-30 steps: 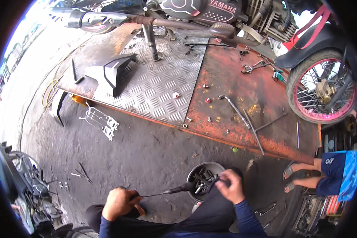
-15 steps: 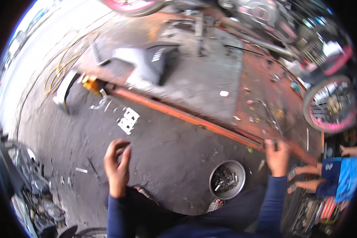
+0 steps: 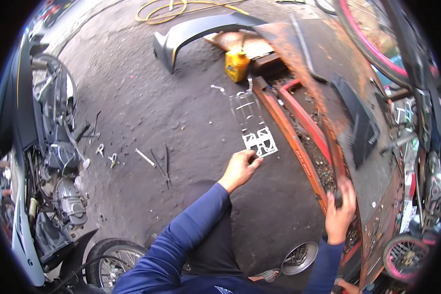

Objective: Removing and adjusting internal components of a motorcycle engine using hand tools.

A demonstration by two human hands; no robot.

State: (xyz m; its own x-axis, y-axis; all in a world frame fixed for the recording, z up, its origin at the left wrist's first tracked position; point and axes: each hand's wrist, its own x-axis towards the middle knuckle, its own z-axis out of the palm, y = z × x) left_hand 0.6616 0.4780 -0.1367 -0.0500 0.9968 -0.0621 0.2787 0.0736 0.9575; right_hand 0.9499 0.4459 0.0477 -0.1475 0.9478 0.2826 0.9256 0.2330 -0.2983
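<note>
Two hands (image 3: 240,170) (image 3: 341,211), dark piece (image 3: 338,198) in right, bowl (image 3: 300,272) of parts (image 3: 297,257), yellow jug (image 3: 236,66)

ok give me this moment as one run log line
left hand: loosely curled near white rack, contact unclear | right hand: holds small dark object, near platform edge | ground: yellow jug, metal bowl

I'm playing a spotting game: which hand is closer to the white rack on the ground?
Left. The left hand is just below the white rack in the picture; the right hand is farther off, to the right and lower.
</note>
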